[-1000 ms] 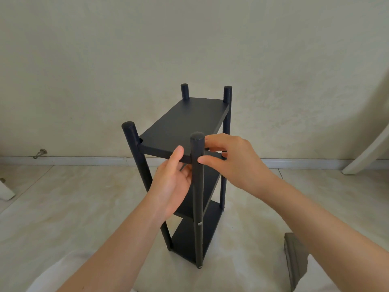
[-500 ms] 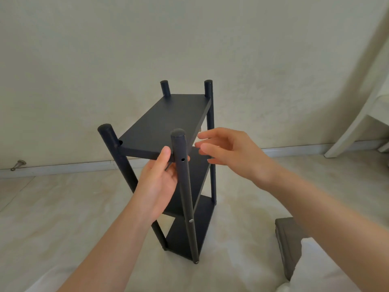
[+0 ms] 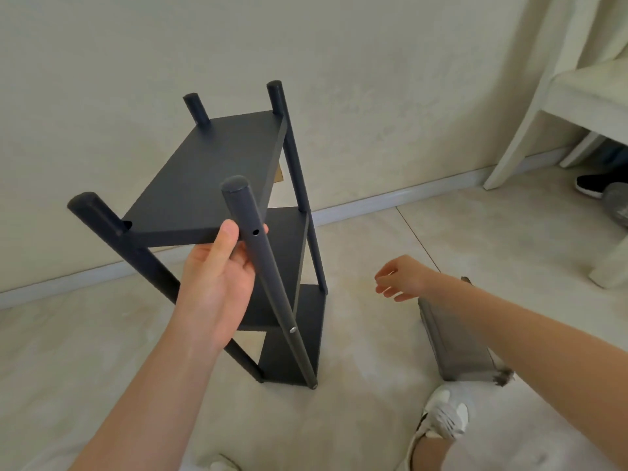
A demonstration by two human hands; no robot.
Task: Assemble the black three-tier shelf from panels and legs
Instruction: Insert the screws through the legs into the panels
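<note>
Since the earlier frame the right hand [image 3: 397,278] has dropped away from the shelf [image 3: 217,178] and now hangs low to the right, well apart from it, above the pale floor [image 3: 373,351], its fingers loosely spread and holding nothing. The view has also swung right, bringing a white chair [image 3: 543,96] into the upper right corner. The left hand [image 3: 217,280] keeps its grip at the near right corner of the top panel [image 3: 204,185], thumb lying on the panel's front edge and fingers curled behind the near right leg [image 3: 268,283]. An empty screw hole [image 3: 255,232] shows in that leg just beside the thumb, and a silver screw head [image 3: 292,330] sits lower on it. The shelf stands on the floor near the wall, leaning slightly left in the view, all three panels in place between four legs. A grey box [image 3: 452,341] lies on the floor under the right forearm, and a white shoe [image 3: 441,416] shows below it
</note>
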